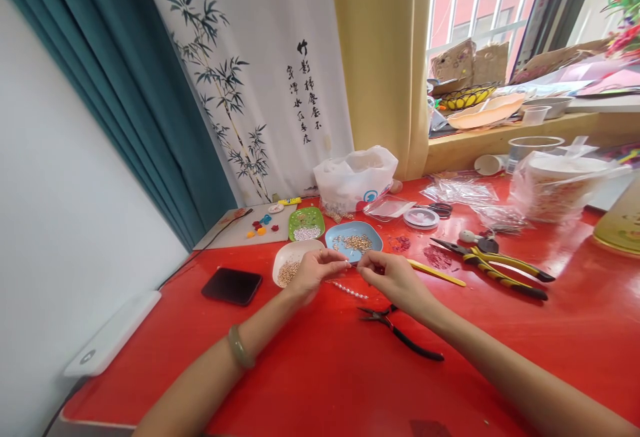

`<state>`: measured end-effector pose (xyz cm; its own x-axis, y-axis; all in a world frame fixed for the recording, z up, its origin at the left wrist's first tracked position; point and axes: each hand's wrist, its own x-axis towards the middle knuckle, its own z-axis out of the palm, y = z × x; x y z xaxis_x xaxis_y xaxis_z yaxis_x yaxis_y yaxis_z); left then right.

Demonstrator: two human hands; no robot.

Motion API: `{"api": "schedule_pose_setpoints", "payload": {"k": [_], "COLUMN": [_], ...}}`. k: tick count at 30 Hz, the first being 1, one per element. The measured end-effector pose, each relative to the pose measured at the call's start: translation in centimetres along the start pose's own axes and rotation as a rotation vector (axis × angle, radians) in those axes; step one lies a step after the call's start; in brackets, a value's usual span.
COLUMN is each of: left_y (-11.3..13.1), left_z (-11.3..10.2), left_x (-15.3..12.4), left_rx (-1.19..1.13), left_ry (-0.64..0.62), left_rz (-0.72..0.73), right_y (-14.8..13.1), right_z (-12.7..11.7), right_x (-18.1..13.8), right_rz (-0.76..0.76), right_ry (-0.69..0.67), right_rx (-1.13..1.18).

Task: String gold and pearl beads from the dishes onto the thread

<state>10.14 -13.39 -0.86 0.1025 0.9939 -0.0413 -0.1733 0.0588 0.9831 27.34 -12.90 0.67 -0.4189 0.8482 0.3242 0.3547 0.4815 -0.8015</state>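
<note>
Pinching pearl strand (347,288) (seemingly) bimanually.

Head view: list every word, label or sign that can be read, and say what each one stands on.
Hanging scroll: three columns of black brush calligraphy beside the painted bamboo; too small and blurred to quote.
White plastic bag: a blue round logo, no letters legible.
Yellow tube on the grey board: print unreadable.
Black phone: screen dark, no text.
Nothing else carries readable writing.

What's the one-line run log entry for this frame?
left hand: pinching bead strand | right hand: pinching same strand | black pliers: on red table, below right hand | white dish: beside left hand
</note>
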Motion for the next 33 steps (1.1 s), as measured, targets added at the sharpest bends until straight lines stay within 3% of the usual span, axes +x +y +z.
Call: {"api": "schedule_pose_setpoints", "payload": {"k": [9,14,33], "left_y": [0.2,0.0,-0.32], "left_z": [0.11,-0.01,0.03], "left_x": [-0.11,0.06,0.15], "left_rx": [-0.029,0.001,0.107], "left_ry": [-0.011,0.051,0.062], "left_rz": [-0.009,0.041,0.179], "right_y": [0.23,0.03,-0.26], "right_z": [0.18,0.07,0.06], "right_x": [0.03,-0.02,-0.26], "right_rz": [0.02,0.013,-0.089], "right_ry": [0.003,0.039,0.084], "right_rx": [0.018,0.011,-0.119]}}
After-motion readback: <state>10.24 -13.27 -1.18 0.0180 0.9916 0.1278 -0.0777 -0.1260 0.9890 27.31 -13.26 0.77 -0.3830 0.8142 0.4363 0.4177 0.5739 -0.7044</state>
